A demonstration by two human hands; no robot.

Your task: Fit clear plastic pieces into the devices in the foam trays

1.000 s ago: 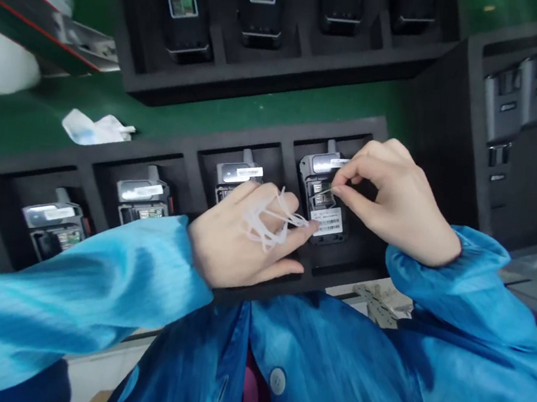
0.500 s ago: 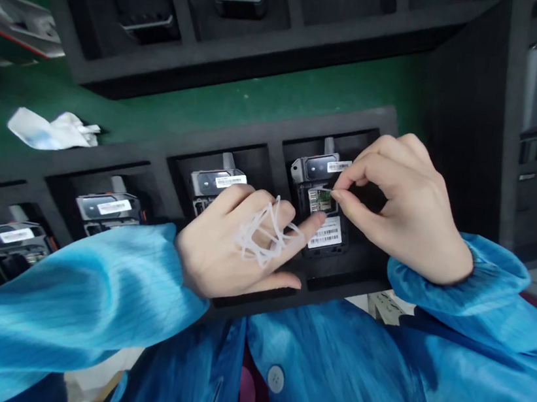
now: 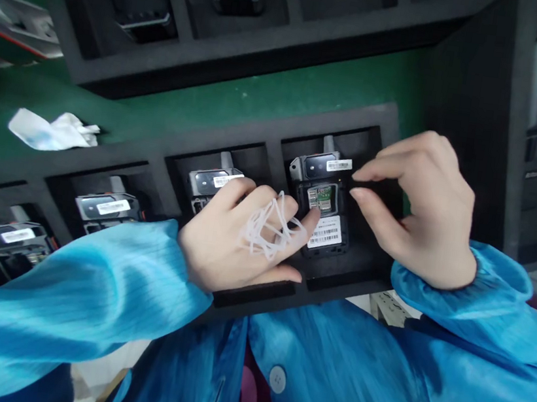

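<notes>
— Left hand (image 3: 238,243)?
— Rested on the front wall of the black foam tray (image 3: 388,121), back up, grip loosely spread, forefinger tip touching the barcode label (image 3: 326,232) of the handheld device (image 3: 322,201). Tangle of thin white plastic ties (image 3: 269,227) looped over the knuckles, draped rather than pinched.
— Right hand (image 3: 420,208)?
— Hovered just right of the same device, thumb and forefinger parted, nothing visibly held between the tips. Hard to tell whether touching the casing or a hair off it.
— And the device itself?
— Lay face down in the rightmost compartment of the tray, back open, small green circuit board (image 3: 321,197) showing above the label, a second white sticker (image 3: 339,165) near the top end.
— Neighbours?
— Three similar devices in the compartments to the left: one (image 3: 209,181) partly hidden behind the left hand, another (image 3: 106,207), the last (image 3: 13,240) at the far end. Second foam tray (image 3: 268,49) farther back on the green bench (image 3: 260,111). Crumpled white wrapper (image 3: 53,131) lying on the bench at left.
</notes>
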